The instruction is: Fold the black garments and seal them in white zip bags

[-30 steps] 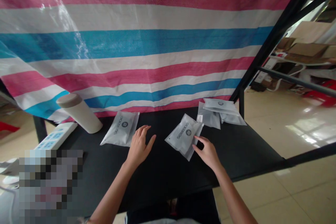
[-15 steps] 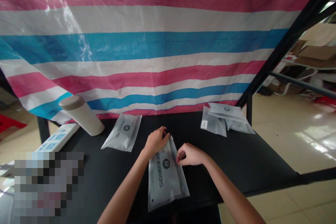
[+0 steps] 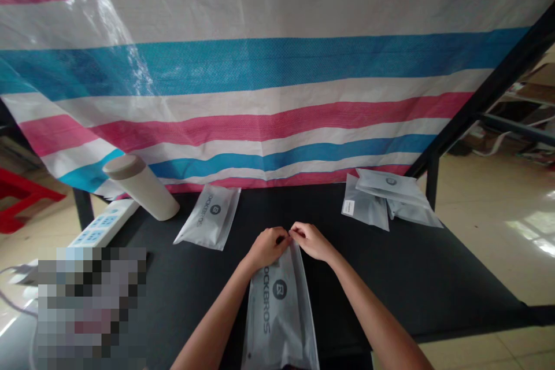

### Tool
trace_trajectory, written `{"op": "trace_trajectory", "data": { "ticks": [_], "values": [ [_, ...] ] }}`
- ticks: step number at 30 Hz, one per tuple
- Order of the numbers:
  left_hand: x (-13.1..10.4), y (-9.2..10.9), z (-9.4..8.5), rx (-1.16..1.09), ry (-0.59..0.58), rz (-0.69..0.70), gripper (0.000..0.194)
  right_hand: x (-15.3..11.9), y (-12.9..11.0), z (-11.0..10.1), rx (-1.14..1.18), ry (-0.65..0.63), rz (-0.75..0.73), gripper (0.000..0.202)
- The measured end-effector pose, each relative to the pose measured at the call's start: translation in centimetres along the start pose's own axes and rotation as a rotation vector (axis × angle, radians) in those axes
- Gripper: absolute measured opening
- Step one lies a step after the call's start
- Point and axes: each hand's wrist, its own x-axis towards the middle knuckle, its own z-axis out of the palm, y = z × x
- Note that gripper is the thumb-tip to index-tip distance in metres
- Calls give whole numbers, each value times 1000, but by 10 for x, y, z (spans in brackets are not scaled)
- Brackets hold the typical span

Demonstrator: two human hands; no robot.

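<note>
A frosted plastic zip bag [image 3: 280, 312] printed ROCKBROS lies lengthwise in front of me, its near end reaching the table's front edge. My left hand [image 3: 269, 247] is closed on the bag's far end, fingers curled at the corner. Right beside it, my right hand [image 3: 309, 239] pinches the same far corner, fingertips almost touching the left ones. What is inside the bag cannot be made out. Farther back on the left lies another ROCKBROS bag [image 3: 210, 217], puffed out by its contents.
Several more frosted bags [image 3: 390, 199] overlap at the back right of the black table [image 3: 416, 277]. At the left stand a tilted-looking white bottle [image 3: 145, 191] and a power strip [image 3: 104, 222]. A striped plastic sheet [image 3: 260, 69] hangs behind. A blurred-out patch covers the left front.
My right hand has moved from the bag's right side up to its far corner, meeting my left hand. The bag has come nearer to me, and the view has shifted slightly.
</note>
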Motion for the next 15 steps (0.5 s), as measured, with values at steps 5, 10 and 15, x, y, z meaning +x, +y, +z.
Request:
{"op": "trace_trajectory", "data": {
  "ticks": [5,10,15],
  "values": [
    [1,3,-2,-47,115,-42,25,-2,4,0,-40,30,-3,36],
    [4,-8,-7,-83,202,-80,28,-2,-2,1,-19,-12,-26,39],
    [6,-39,-24,-53,415,-252,28,-10,-11,-6,-8,-164,-49,39]
  ]
}}
